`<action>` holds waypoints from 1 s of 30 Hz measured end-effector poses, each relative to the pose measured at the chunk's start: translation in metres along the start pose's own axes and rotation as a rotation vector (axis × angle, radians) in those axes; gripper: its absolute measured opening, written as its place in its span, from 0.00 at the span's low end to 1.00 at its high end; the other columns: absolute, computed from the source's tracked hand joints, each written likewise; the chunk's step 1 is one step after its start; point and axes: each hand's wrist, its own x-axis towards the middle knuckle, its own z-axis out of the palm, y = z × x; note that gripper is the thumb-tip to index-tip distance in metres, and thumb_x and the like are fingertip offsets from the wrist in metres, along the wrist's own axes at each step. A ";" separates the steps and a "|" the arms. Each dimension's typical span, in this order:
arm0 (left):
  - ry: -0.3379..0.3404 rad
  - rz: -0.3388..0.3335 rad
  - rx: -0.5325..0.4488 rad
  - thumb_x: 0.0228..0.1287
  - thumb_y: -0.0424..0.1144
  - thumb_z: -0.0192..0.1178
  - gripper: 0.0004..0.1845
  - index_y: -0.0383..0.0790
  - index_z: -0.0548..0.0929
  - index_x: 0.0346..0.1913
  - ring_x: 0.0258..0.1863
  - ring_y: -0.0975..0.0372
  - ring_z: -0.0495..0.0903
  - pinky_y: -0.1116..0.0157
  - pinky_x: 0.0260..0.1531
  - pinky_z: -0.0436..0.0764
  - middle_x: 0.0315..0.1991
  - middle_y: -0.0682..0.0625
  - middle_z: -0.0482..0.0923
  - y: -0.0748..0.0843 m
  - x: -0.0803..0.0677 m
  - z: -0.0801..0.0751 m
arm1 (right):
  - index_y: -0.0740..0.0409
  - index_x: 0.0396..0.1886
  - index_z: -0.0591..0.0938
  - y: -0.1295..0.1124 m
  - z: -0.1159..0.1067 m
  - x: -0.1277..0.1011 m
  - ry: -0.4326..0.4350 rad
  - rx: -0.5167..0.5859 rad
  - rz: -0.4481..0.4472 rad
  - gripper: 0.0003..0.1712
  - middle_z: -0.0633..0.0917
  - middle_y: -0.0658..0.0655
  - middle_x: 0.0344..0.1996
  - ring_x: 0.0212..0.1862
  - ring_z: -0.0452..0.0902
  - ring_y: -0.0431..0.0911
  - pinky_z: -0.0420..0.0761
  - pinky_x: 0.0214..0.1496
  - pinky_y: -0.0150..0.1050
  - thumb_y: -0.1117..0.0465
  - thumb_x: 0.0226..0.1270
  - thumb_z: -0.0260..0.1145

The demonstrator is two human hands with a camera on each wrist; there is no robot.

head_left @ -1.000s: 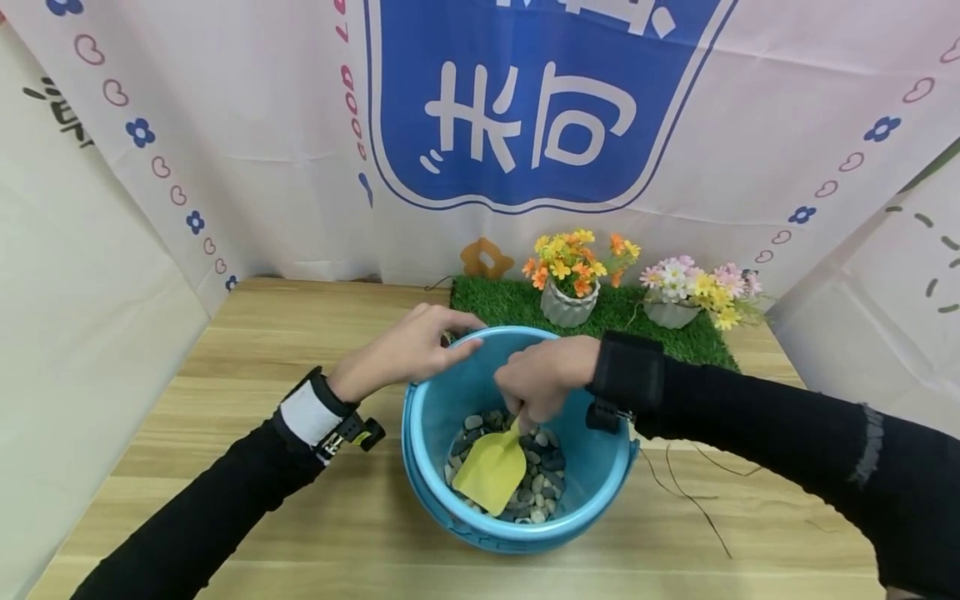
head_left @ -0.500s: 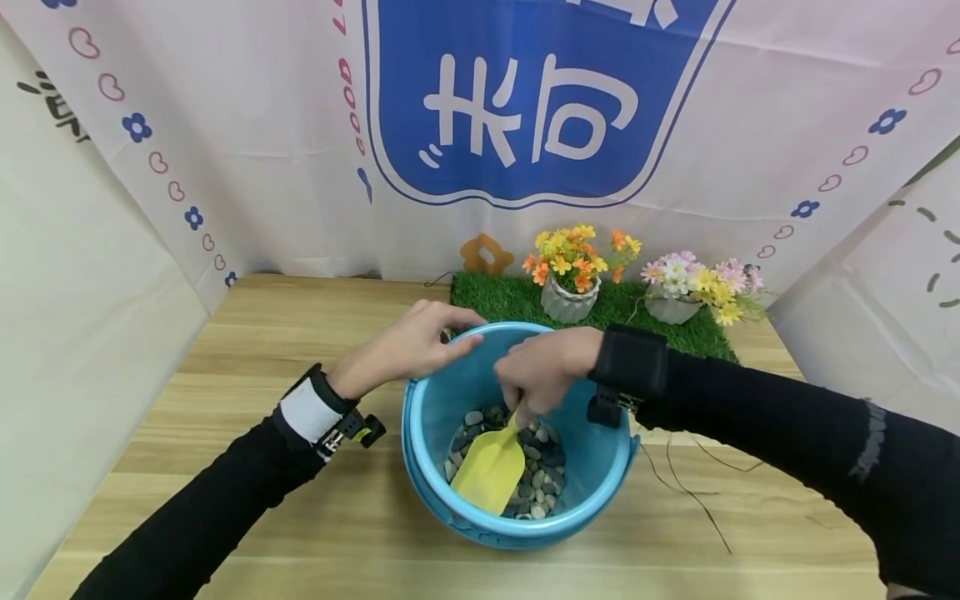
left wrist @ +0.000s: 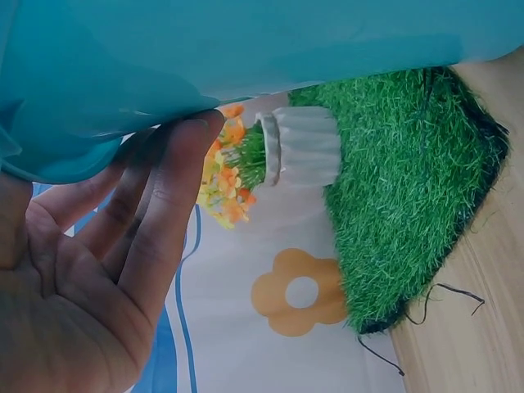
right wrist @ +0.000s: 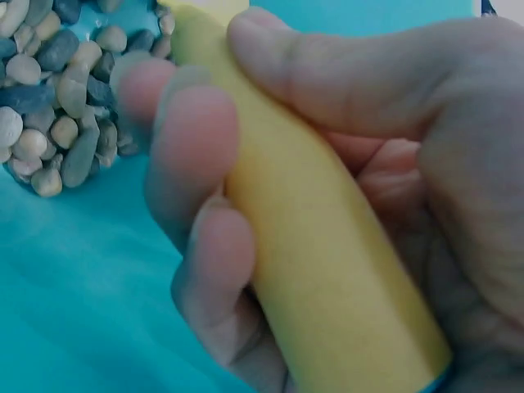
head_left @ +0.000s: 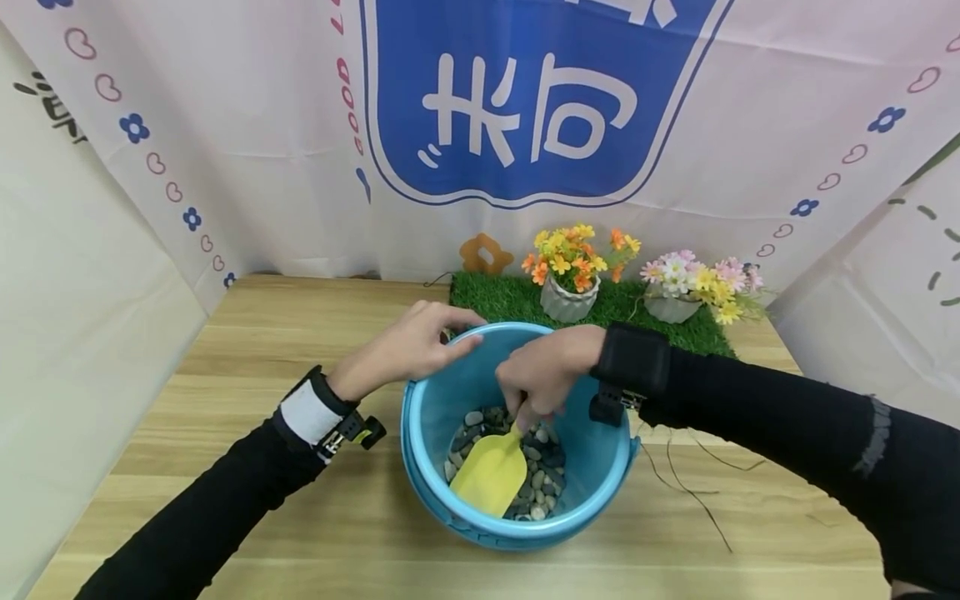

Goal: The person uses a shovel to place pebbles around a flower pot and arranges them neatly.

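Note:
A blue bucket (head_left: 592, 475) stands on the wooden table, with grey and tan pebbles (head_left: 542, 485) across its bottom. My left hand (head_left: 405, 348) holds its far left rim, thumb at the inner side. In the left wrist view, the fingers (left wrist: 160, 217) rest against the outside of the bucket (left wrist: 270, 41). Reaching down inside, my right hand (head_left: 543, 373) grips a yellow scoop (head_left: 491, 477). The blade lies tilted over the pebbles, toward the near left wall. Fingers and thumb wrap the thick scoop handle (right wrist: 319, 246) in the right wrist view.
Behind the bucket lies a strip of artificial grass (head_left: 495, 298). On it stand a pot of orange and yellow flowers (head_left: 570, 302) and a pot of pink, white and yellow flowers (head_left: 671, 308). Thin dark strands (head_left: 701, 504) lie on the table to the right. A printed cloth (head_left: 300, 183) hangs behind.
Very little differs: the right hand and scoop have shifted only slightly inside the bucket. The left hand keeps its place on the rim.

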 end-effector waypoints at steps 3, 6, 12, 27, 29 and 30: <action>-0.005 0.001 0.000 0.69 0.42 0.54 0.14 0.42 0.82 0.51 0.32 0.69 0.80 0.70 0.30 0.80 0.39 0.53 0.82 0.000 0.001 -0.001 | 0.46 0.19 0.84 0.001 -0.003 -0.008 0.013 0.012 -0.044 0.18 0.80 0.49 0.16 0.17 0.70 0.43 0.67 0.23 0.34 0.54 0.70 0.58; -0.009 -0.007 -0.007 0.69 0.43 0.54 0.14 0.42 0.82 0.51 0.32 0.69 0.81 0.70 0.30 0.80 0.40 0.53 0.82 0.001 0.002 -0.001 | 0.48 0.18 0.83 0.002 -0.006 -0.017 0.029 0.027 -0.100 0.19 0.79 0.47 0.16 0.18 0.69 0.43 0.67 0.25 0.34 0.55 0.70 0.58; -0.014 -0.025 0.000 0.69 0.43 0.53 0.13 0.44 0.82 0.51 0.31 0.69 0.81 0.70 0.29 0.80 0.40 0.54 0.81 0.002 0.003 -0.003 | 0.47 0.21 0.82 0.002 -0.012 -0.034 0.050 0.081 -0.167 0.17 0.80 0.49 0.19 0.20 0.73 0.44 0.74 0.27 0.35 0.57 0.71 0.57; 0.001 0.000 0.012 0.69 0.42 0.53 0.13 0.42 0.82 0.50 0.29 0.69 0.80 0.71 0.27 0.79 0.35 0.55 0.80 0.001 0.001 0.001 | 0.52 0.13 0.72 -0.005 0.001 -0.027 0.109 -0.012 -0.158 0.22 0.67 0.47 0.12 0.16 0.54 0.42 0.58 0.25 0.35 0.56 0.70 0.57; 0.009 0.008 0.007 0.69 0.42 0.53 0.13 0.42 0.82 0.50 0.28 0.69 0.80 0.71 0.26 0.79 0.35 0.55 0.80 0.001 0.001 0.002 | 0.49 0.11 0.69 -0.007 0.003 -0.022 0.108 -0.028 -0.117 0.24 0.64 0.47 0.11 0.15 0.52 0.41 0.55 0.24 0.34 0.55 0.70 0.58; 0.012 0.011 0.004 0.69 0.42 0.53 0.13 0.42 0.82 0.50 0.28 0.69 0.80 0.71 0.26 0.80 0.35 0.55 0.80 0.001 0.001 0.003 | 0.47 0.11 0.69 -0.007 0.004 -0.020 0.108 -0.037 -0.097 0.24 0.63 0.46 0.10 0.14 0.51 0.41 0.55 0.23 0.34 0.55 0.69 0.59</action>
